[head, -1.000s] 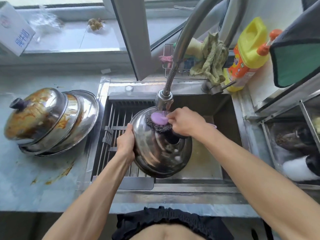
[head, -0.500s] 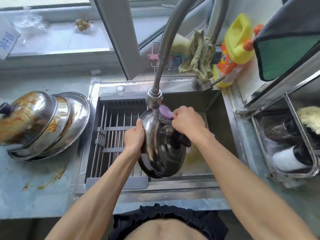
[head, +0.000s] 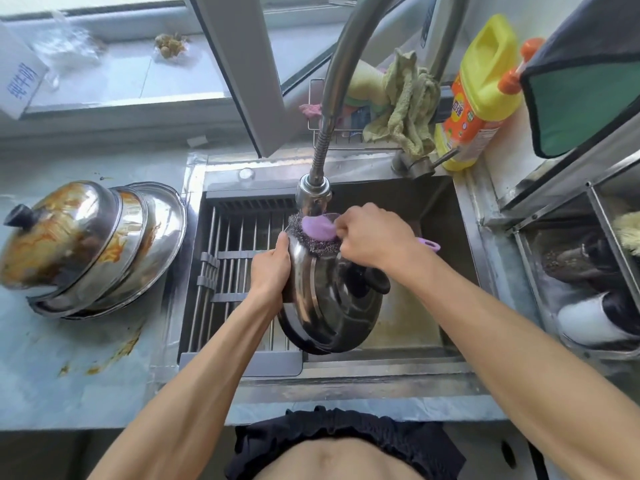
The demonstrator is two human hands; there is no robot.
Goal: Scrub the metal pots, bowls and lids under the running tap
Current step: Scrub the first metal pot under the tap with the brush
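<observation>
Steel lid (head: 332, 306) was held on edge over the sink (head: 446, 258), dome side toward the right, its upper rim just under the tap head (head: 313, 195). The scrubber (head: 317, 233), steel wool on a purple handle, pressed against that upper rim. The left hand (head: 272, 268) clamped the lid's left edge, fingers (head: 282, 244) wrapped around the rim. The right hand (head: 372, 239) came over the top, fingers curled tight around the scrubber handle, wrist bent down, forearm running back to the lower right. Risk, as judged: the wet rim could slip from the one-handed hold under scrubbing pressure and drop into the sink. Stained lids (head: 93, 247) lay stacked on the desk (head: 69, 375), left of the sink.
</observation>
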